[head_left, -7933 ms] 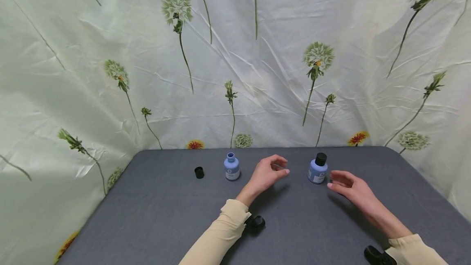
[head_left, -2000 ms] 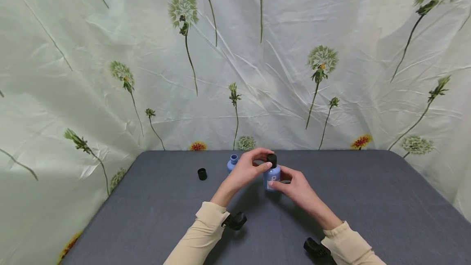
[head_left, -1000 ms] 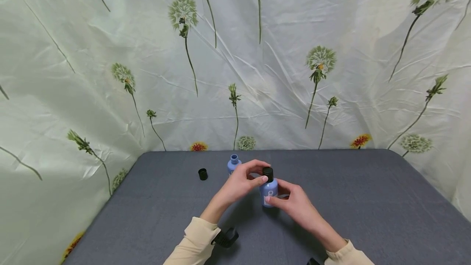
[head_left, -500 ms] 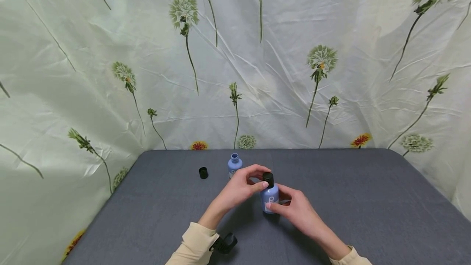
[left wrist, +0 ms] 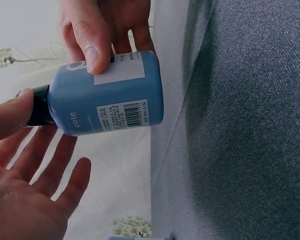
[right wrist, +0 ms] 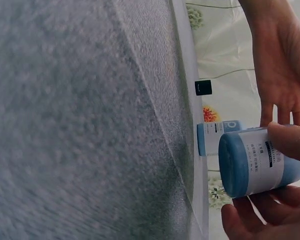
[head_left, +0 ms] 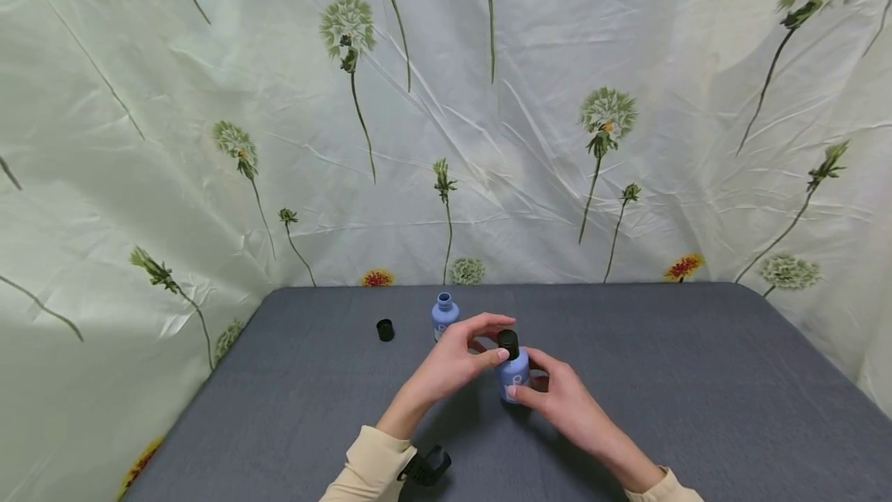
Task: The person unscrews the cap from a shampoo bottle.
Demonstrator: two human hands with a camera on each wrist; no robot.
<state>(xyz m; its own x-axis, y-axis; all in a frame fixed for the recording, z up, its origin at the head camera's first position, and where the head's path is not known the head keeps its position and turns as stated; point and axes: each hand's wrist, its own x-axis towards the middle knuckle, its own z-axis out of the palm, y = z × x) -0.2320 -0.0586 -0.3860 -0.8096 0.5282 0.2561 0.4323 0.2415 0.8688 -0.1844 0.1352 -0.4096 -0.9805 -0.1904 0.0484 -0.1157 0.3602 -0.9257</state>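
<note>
A blue bottle point(head_left: 513, 378) with a white label and a black cap point(head_left: 508, 343) is held upright between my hands, its base a little above the table in the wrist views. My right hand point(head_left: 567, 401) grips the bottle's body, thumb on the label. My left hand point(head_left: 453, 362) pinches the cap with thumb and fingers; in the left wrist view the other fingers of that hand point(left wrist: 80, 182) spread beside the bottle. The cap sits on the bottle's neck. Behind my left hand stands a second blue bottle point(head_left: 444, 314), its neck uncapped and its lower part partly hidden.
A loose black cap point(head_left: 385, 330) lies on the dark grey table point(head_left: 279, 393), left of the uncapped bottle. A pale curtain printed with dandelions point(head_left: 523, 138) hangs behind the table and along its left side. A black wrist device point(head_left: 427, 467) hangs under the left cuff.
The capped bottle stood untouched at the right 7.9 seconds ago; both hands now hold it near the middle. Over the last two seconds, hands and bottle came closer to me. Lately they barely move.
</note>
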